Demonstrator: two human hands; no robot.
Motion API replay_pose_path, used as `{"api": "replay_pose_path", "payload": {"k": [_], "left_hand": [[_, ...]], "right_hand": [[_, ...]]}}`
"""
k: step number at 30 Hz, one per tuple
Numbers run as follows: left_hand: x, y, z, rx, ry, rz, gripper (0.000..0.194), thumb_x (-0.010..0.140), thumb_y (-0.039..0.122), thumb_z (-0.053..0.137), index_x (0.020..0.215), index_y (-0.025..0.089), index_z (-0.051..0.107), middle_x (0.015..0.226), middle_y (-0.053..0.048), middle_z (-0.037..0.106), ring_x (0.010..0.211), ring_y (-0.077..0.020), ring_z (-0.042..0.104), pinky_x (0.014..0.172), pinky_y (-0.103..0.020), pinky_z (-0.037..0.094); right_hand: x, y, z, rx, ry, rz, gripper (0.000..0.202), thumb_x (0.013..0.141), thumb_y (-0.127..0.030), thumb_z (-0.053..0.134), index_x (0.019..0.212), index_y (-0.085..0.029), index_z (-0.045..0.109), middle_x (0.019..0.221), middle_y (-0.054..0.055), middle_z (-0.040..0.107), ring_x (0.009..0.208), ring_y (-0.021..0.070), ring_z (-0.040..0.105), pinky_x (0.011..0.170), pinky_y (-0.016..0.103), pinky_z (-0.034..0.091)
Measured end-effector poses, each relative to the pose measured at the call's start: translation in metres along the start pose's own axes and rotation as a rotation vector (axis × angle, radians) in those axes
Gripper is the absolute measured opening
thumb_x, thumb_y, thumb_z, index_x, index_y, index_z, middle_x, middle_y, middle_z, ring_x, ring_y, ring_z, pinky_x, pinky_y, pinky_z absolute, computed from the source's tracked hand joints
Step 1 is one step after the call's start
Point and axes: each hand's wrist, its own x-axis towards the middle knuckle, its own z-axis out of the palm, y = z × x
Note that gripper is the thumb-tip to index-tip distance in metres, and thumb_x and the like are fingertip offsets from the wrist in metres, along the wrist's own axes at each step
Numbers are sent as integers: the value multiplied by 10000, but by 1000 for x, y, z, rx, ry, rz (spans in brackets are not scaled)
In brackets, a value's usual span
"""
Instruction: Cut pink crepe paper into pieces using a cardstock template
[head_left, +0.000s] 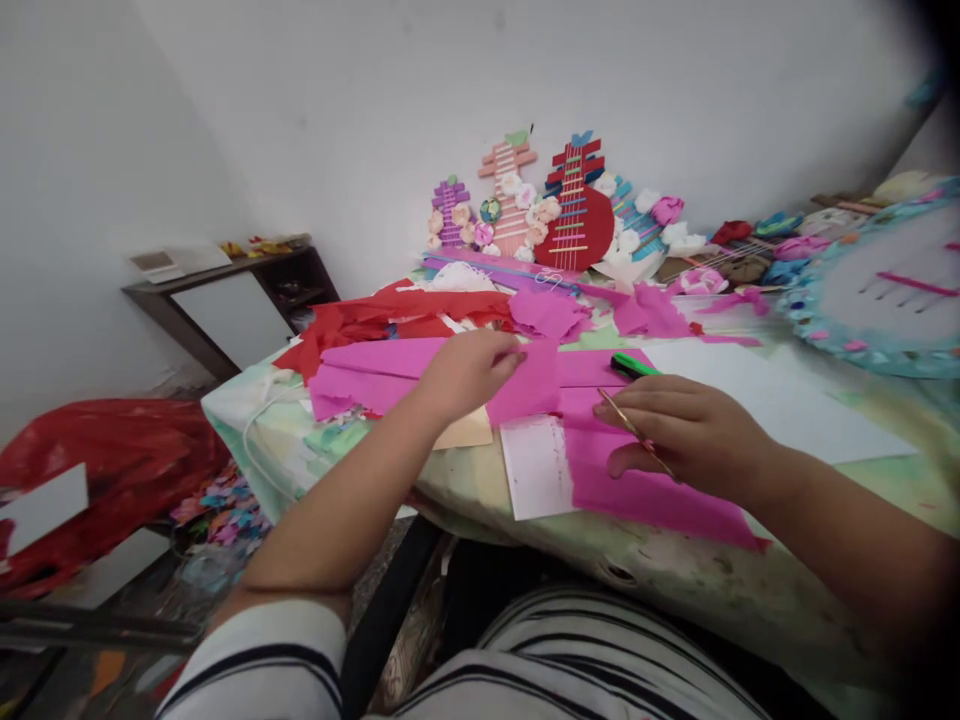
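Observation:
My left hand is closed, fingers curled together over the magenta crepe paper; what they hold, if anything, is hidden. Between the fingers of my right hand runs a thin gold-coloured stick, slanting down to the right; its exact kind is unclear. Beneath that hand lies a strip of magenta paper. A white card with a rough painted edge sits between the hands, partly under the magenta paper. Just beyond my right fingers rests a green and black cutter or marker.
Red crepe paper and magenta scraps lie behind my hands. Paper-decorated guitar shapes lean against the wall. A round blue-rimmed board stands at right, near a white sheet. A low cabinet and red plastic bag are left.

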Motion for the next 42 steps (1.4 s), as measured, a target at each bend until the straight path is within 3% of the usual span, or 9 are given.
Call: {"api": "replay_pose_path", "payload": {"k": [5,9,12,16,19,28,33,37,42], "left_hand": [[45,-15,3,-78,9,-33,223,789,273,407,689,162,572,662,-5,568,614,-128,488,546,-228,321],[56,-17,10,-79,26,-40,206,777,257,408,710,167,581,704,-9,580,641,-130,488,567,-228,329],[57,-22,16,-83,22,-60,198,772,259,413,718,170,582,717,-10,586,654,-133,493,583,-231,339],[57,-32,21,-75,59,-94,216,781,268,392,717,164,570,722,-22,587,658,-138,493,588,-239,341],[57,-33,19,-68,74,-95,211,780,269,395,706,164,563,715,-22,586,662,-140,490,593,-242,337],[58,-28,14,-36,152,-108,219,794,270,381,725,168,562,731,-30,586,703,-152,494,615,-252,332],[59,-26,14,-36,140,-96,215,798,264,387,737,168,569,744,-33,591,712,-155,496,624,-254,333],[56,-21,12,-29,149,-68,215,798,259,389,737,170,575,726,-27,587,695,-152,494,611,-251,330],[44,-16,7,-20,120,-47,223,800,263,385,732,167,574,715,-22,583,664,-144,488,580,-246,320]], "right_hand": [[-3,0,-4,-143,46,112,284,697,-406,575,876,-186,581,732,64,630,710,169,560,682,313,447],[-3,-2,-14,-281,82,352,304,742,-455,490,764,-164,574,501,27,536,477,138,490,441,246,365],[-5,-5,-19,-334,96,455,283,741,-458,491,697,-184,544,486,17,532,462,127,491,418,231,335],[-6,-6,-20,-398,199,489,279,737,-458,498,654,-192,502,472,11,496,459,123,464,430,231,330],[-7,-2,-14,-418,190,368,273,722,-452,524,644,-193,486,453,-2,463,458,123,440,448,231,336],[-17,1,8,-296,-46,193,215,772,-371,488,664,-186,512,514,5,506,531,127,464,547,240,342],[-12,-12,9,-158,-422,52,123,771,-187,436,713,-171,543,585,32,550,553,135,474,525,260,285],[-7,-25,5,-21,-754,273,155,618,-120,526,732,-219,562,594,2,574,533,138,505,453,236,216],[-5,-31,-14,142,-917,519,246,596,-50,482,694,-260,565,530,-32,558,463,113,489,420,213,238]]}}
